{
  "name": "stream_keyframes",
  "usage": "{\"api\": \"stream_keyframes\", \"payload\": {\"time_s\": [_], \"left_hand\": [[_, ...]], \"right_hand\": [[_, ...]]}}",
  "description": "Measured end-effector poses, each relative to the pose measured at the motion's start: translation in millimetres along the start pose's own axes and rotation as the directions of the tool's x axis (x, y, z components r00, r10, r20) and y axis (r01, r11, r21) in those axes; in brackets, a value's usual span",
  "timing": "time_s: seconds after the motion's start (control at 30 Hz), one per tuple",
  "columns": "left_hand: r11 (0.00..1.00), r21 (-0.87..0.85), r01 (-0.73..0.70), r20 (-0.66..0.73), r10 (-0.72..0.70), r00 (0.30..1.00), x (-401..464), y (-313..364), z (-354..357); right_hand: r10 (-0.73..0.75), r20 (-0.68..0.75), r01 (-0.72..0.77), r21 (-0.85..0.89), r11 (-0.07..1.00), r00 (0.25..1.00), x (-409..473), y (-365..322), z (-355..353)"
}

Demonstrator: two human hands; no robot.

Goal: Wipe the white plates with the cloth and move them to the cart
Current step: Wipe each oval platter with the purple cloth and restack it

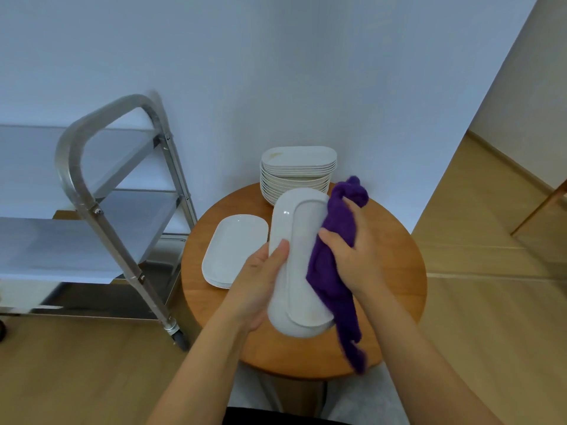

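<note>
My left hand grips the left edge of a long white plate, held tilted above the round wooden table with its underside facing me. My right hand grips a purple cloth and presses it against the plate's right side; the cloth's tail hangs down below the plate. A tall stack of white plates stands at the table's back. A low pile of white plates lies on the table's left part.
A steel cart with several shelves stands to the left of the table, its handle bar nearest me. A white wall is behind. Wooden floor spreads to the right, where a thin wooden leg shows.
</note>
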State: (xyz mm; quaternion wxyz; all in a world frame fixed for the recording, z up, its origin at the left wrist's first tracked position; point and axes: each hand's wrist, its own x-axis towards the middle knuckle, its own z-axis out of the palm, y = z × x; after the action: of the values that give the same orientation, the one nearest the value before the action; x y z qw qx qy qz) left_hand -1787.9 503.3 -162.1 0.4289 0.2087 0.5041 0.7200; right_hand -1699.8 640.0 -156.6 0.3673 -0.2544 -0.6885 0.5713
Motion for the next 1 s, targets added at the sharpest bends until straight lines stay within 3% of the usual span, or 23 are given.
{"api": "stream_keyframes", "payload": {"time_s": [0.1,0.4,0.47,0.53,0.67,0.8,0.9,0.93,1.0], "left_hand": [[1.0,0.01,-0.011,-0.039,0.011,0.999,3.8,0.5,8.3],[0.974,-0.217,-0.056,-0.386,-0.033,0.922,10.1,7.3,7.1],[0.941,-0.332,-0.056,-0.372,-0.077,0.925,9.1,9.8,5.2],[0.898,-0.437,-0.05,-0.274,-0.081,0.958,6.5,11.6,1.9],[0.888,-0.459,-0.035,-0.184,-0.056,0.981,3.2,7.3,-7.4],[0.949,-0.3,-0.093,-0.239,0.019,0.971,0.2,6.5,-20.2],[0.991,0.118,-0.067,-0.401,0.109,0.909,1.5,5.7,-19.0],[0.948,0.314,-0.044,-0.432,0.184,0.883,2.5,2.2,-15.4],[0.735,0.677,-0.028,-0.35,0.356,0.867,5.8,-9.9,-5.1]], "right_hand": [[-0.031,0.04,0.038,-0.195,0.98,0.999,2.9,-4.6,19.4],[-0.264,0.196,0.319,-0.354,0.879,0.945,-53.7,2.5,60.9],[-0.353,0.194,0.403,-0.404,0.821,0.915,-55.7,11.4,51.5],[-0.418,0.174,0.451,-0.428,0.783,0.892,-55.8,21.8,40.2],[-0.428,0.201,0.472,-0.422,0.774,0.881,-54.8,41.1,22.7],[-0.108,-0.043,0.09,-0.304,0.948,0.993,-45.1,44.1,4.7],[0.124,-0.226,-0.128,-0.005,0.992,0.966,-31.1,35.9,0.8],[0.197,-0.207,-0.174,0.123,0.977,0.958,-27.2,30.2,3.0],[0.286,-0.036,-0.259,0.325,0.91,0.957,-21.9,18.8,12.9]]}}
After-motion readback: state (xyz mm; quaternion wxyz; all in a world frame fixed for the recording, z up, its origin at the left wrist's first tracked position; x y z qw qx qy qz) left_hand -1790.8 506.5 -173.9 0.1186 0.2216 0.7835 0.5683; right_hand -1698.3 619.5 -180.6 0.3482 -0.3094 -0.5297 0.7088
